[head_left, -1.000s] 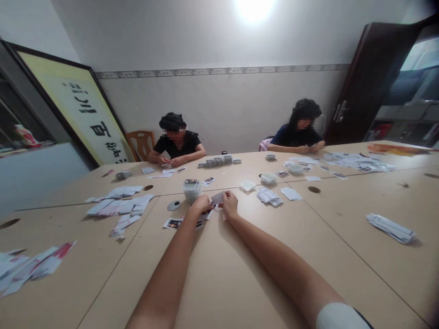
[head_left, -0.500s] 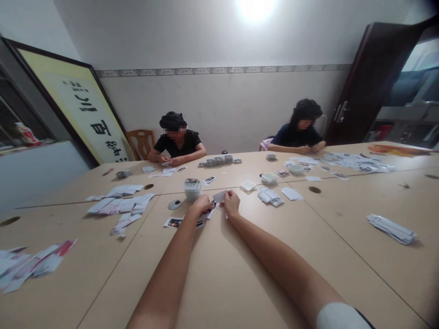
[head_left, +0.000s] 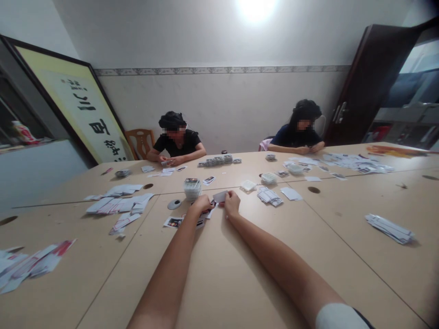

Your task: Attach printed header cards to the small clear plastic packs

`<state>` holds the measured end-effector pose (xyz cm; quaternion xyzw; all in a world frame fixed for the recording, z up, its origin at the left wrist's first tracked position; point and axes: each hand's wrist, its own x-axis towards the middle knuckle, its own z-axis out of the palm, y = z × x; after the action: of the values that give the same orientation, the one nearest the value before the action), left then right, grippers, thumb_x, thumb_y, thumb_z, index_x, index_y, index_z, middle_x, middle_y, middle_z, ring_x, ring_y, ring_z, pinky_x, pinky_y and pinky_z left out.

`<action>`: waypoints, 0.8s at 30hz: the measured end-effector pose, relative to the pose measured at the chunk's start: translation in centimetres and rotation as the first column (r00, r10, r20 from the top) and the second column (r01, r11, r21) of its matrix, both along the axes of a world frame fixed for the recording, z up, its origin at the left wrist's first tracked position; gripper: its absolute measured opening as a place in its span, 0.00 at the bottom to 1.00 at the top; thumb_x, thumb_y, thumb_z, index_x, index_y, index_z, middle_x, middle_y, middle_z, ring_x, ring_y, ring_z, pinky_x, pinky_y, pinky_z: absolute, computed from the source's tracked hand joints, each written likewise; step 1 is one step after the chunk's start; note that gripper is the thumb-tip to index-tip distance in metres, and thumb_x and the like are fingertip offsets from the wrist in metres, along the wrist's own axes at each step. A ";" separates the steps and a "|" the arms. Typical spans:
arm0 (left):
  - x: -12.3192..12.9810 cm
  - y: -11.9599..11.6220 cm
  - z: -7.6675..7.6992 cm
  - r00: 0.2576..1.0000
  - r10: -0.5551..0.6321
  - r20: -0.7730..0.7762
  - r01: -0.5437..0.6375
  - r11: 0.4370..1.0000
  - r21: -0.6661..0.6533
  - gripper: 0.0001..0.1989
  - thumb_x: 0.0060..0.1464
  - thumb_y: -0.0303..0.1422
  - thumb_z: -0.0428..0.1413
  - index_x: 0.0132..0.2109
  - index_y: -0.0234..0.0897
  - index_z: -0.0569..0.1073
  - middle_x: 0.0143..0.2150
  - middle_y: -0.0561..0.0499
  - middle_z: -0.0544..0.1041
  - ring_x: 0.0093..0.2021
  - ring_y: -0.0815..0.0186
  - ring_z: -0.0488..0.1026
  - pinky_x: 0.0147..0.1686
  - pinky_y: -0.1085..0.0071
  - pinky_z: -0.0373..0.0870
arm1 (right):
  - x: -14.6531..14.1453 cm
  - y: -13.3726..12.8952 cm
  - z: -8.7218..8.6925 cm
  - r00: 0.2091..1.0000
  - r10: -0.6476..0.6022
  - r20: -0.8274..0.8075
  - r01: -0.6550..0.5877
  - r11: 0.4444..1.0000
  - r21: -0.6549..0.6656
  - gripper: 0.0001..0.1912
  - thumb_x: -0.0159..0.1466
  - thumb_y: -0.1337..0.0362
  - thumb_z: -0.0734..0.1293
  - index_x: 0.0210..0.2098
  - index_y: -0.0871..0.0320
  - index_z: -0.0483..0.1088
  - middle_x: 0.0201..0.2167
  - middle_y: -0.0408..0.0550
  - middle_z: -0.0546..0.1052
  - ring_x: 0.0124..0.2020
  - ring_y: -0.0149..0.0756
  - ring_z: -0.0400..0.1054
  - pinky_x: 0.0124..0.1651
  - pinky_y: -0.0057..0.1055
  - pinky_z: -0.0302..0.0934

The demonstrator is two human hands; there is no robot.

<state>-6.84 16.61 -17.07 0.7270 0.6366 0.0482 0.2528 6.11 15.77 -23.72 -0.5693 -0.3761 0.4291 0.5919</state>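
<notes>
Between my hands is a small pale card (head_left: 220, 197), pinched by my right hand (head_left: 232, 204), its fingers closed on the card's right end. My left hand (head_left: 203, 204) is closed at the card's left end, with a dark printed edge at its fingertips; exactly what it grips is partly hidden. Under and beside my left wrist lie printed cards (head_left: 174, 222) with dark pictures. Just behind that hand stands a stack of clear plastic cases (head_left: 192, 189). A grey cable-hole cover (head_left: 174, 204) lies to its left.
White paper slips (head_left: 120, 204) are heaped at left, with red-marked sheets (head_left: 37, 265) nearer. On the right are folded slips (head_left: 270, 196), plastic cases (head_left: 269, 178) and a long paper bundle (head_left: 390, 228). Two people sit across the table (head_left: 240, 274), handling small items.
Both hands hold almost the same position, with the card still between them. The view has shifted very slightly.
</notes>
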 end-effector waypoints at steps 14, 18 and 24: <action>-0.4 0.7 -1.0 0.961 0.064 0.268 -0.078 0.996 0.043 0.19 0.65 0.38 0.59 0.59 0.35 0.72 0.57 0.42 0.75 0.51 0.57 0.76 0.49 0.55 0.77 | 0.6 0.0 0.8 0.980 0.160 0.115 -0.157 0.987 -0.035 0.17 0.70 0.59 0.68 0.55 0.60 0.71 0.51 0.52 0.76 0.46 0.40 0.75 0.47 0.41 0.74; -0.5 1.1 -2.2 0.940 0.117 0.320 -0.140 0.989 0.051 0.19 0.65 0.38 0.59 0.59 0.35 0.72 0.57 0.42 0.74 0.51 0.57 0.76 0.49 0.55 0.78 | 0.9 0.2 0.6 0.978 0.134 0.158 -0.136 0.991 -0.004 0.18 0.70 0.59 0.69 0.56 0.59 0.71 0.53 0.53 0.76 0.48 0.42 0.75 0.49 0.44 0.73; -0.5 1.4 -4.1 0.921 0.190 0.340 -0.233 0.968 0.088 0.18 0.65 0.38 0.59 0.58 0.34 0.72 0.56 0.43 0.75 0.51 0.57 0.76 0.49 0.55 0.78 | 1.1 0.2 0.5 0.975 0.127 0.181 -0.132 0.991 0.019 0.17 0.70 0.59 0.69 0.56 0.59 0.71 0.52 0.52 0.76 0.46 0.40 0.75 0.47 0.42 0.74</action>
<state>-7.31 18.03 -21.18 0.6501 0.6559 0.2363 0.3020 7.18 15.97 -23.25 -0.5706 -0.4709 0.4077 0.5352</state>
